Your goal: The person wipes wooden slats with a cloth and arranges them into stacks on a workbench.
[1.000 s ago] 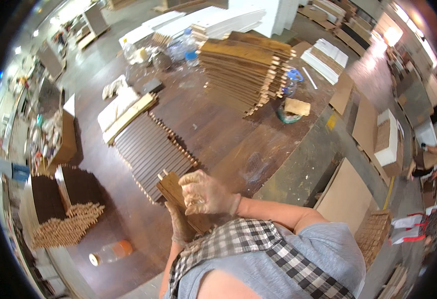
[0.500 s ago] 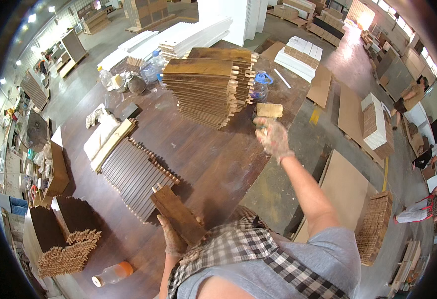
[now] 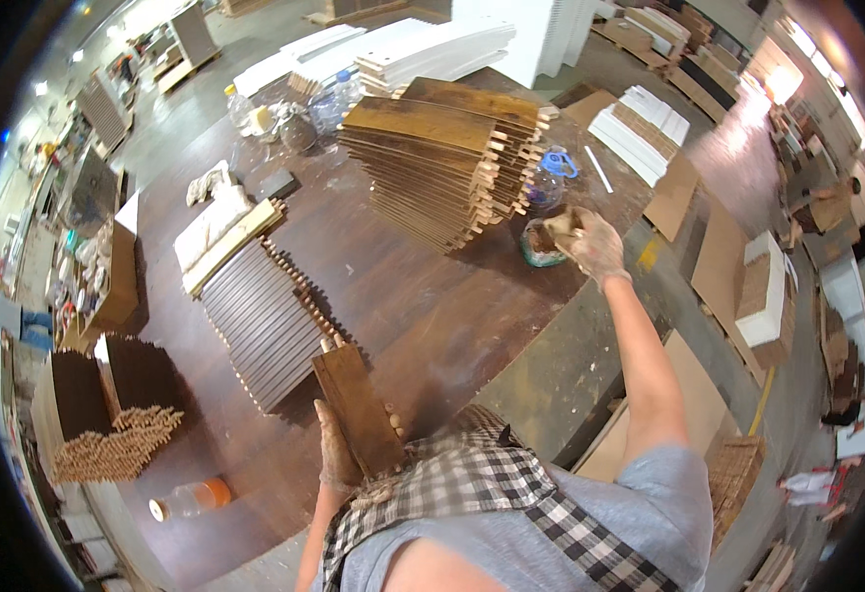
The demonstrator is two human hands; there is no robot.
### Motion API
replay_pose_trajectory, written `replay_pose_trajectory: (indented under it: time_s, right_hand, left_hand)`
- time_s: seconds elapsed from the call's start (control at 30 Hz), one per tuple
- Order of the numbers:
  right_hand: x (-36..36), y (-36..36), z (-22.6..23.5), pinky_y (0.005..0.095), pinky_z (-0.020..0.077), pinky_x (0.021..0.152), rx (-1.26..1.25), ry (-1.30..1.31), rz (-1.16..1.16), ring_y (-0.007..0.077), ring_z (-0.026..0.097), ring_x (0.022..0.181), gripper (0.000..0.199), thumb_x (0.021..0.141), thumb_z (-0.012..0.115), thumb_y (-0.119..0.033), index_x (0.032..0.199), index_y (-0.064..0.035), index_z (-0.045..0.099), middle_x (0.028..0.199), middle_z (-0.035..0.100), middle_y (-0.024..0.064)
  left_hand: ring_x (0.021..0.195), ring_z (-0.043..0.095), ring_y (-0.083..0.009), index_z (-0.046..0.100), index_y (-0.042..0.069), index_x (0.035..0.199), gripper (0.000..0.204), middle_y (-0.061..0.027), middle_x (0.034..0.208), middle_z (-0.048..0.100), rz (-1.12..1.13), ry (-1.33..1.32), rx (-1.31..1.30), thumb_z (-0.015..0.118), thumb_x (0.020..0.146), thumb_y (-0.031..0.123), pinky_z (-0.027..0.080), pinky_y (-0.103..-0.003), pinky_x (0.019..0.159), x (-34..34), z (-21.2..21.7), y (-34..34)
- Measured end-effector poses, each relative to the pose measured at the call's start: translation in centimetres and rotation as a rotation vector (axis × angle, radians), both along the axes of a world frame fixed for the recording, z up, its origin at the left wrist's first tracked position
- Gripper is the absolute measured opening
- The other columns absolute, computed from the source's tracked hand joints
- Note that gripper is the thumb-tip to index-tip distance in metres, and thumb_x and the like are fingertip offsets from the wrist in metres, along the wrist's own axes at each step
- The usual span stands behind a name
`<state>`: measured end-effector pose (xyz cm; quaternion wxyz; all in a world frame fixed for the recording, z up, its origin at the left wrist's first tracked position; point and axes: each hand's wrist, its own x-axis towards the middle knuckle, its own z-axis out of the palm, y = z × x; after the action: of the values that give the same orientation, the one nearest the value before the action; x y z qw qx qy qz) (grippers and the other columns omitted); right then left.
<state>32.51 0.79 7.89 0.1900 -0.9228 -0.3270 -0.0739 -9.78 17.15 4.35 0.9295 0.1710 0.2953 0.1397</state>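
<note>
My left hand (image 3: pixel 337 449), in a stained glove, grips the side of a dark brown wooden board (image 3: pixel 359 407) held tilted against my apron. Pale dowels stick out of the board's ends. At the table's right edge, my gloved right hand (image 3: pixel 602 249) is closed on a tan pad (image 3: pixel 573 225), whose exact kind I cannot make out. Right beside the pad stands a small open tub (image 3: pixel 541 244) with reddish-brown contents. Just beyond my left hand lies a row of dark boards (image 3: pixel 263 331) on edge, dowels showing along both sides.
A tall stack of brown boards (image 3: pixel 423 148) stands on the table (image 3: pixel 393 306), with a blue-handled plastic jug (image 3: pixel 548 183) beside it. More boards (image 3: pixel 107 405) and an orange-based bottle (image 3: pixel 196 496) are at the left. White panels (image 3: pixel 432 54) lie at the back.
My right hand has taken hold of the tan pad and lifted it aside, uncovering the tub. The view has shifted a little; my left hand still holds the board.
</note>
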Motion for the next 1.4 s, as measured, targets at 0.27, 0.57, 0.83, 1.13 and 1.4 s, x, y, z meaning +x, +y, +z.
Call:
replay_pose_trajectory:
  time_s: [0.27, 0.57, 0.83, 1.13, 1.4]
  right_hand:
    - [-9.8, 2.4, -3.7, 0.0225, 0.0550, 0.074, 0.866, 1.389, 0.468, 0.0102, 0.063, 0.092, 0.052, 0.079, 0.076, -0.001, 0.124, -0.0092, 0.052, 0.108, 0.063, 0.0036]
    - [-15.4, 7.3, -0.3, 0.0250, 0.0554, 0.078, 0.638, 1.276, 0.690, 0.0122, 0.064, 0.096, 0.052, 0.083, 0.072, -0.003, 0.132, 0.0012, 0.054, 0.110, 0.065, 0.0063]
    - [-22.8, 11.2, 4.7, 0.0340, 0.0565, 0.074, 0.375, 0.549, 0.918, 0.0277, 0.070, 0.089, 0.056, 0.076, 0.080, -0.024, 0.121, 0.0044, 0.061, 0.104, 0.069, 0.0198]
    - [-30.4, 15.1, 6.7, 0.0329, 0.0550, 0.065, 0.340, 0.396, 0.950, 0.0259, 0.071, 0.075, 0.048, 0.076, 0.080, -0.028, 0.110, 0.0024, 0.066, 0.087, 0.071, 0.0165]
    - [-32.7, 17.3, 8.4, 0.0331, 0.0555, 0.065, 0.139, 0.344, 0.890, 0.0237, 0.072, 0.078, 0.040, 0.078, 0.077, -0.031, 0.107, -0.0057, 0.069, 0.091, 0.072, 0.0126]
  left_hand:
    - [0.088, 0.066, -0.0335, 0.054, 0.002, 0.123, 0.092, -0.0167, 0.106, 0.063, -0.043, -0.045, -0.084, 0.035, 0.083, 0.082, 0.058, -0.047, 0.076, 1.9, -2.6, -1.0]
    - [0.102, 0.063, -0.0267, 0.049, -0.001, 0.133, 0.087, -0.0161, 0.116, 0.063, 0.093, -0.035, 0.054, 0.024, 0.094, 0.073, 0.052, -0.039, 0.090, 0.0, -1.0, -3.0]
    - [0.108, 0.061, -0.0212, 0.048, 0.005, 0.135, 0.067, -0.0133, 0.124, 0.060, 0.222, 0.072, 0.379, 0.036, 0.099, 0.060, 0.050, -0.034, 0.093, -3.1, -1.4, -2.5]
    - [0.123, 0.053, -0.0316, 0.022, 0.004, 0.153, 0.058, -0.0191, 0.143, 0.045, 0.148, 0.172, 0.988, 0.034, 0.106, 0.035, 0.044, -0.039, 0.101, -8.0, -6.0, 1.1]
    - [0.132, 0.043, -0.0376, 0.017, 0.003, 0.154, 0.072, -0.0228, 0.148, 0.037, 0.199, 0.080, 1.057, 0.054, 0.092, 0.008, 0.043, -0.042, 0.102, -9.2, -4.6, 3.4]
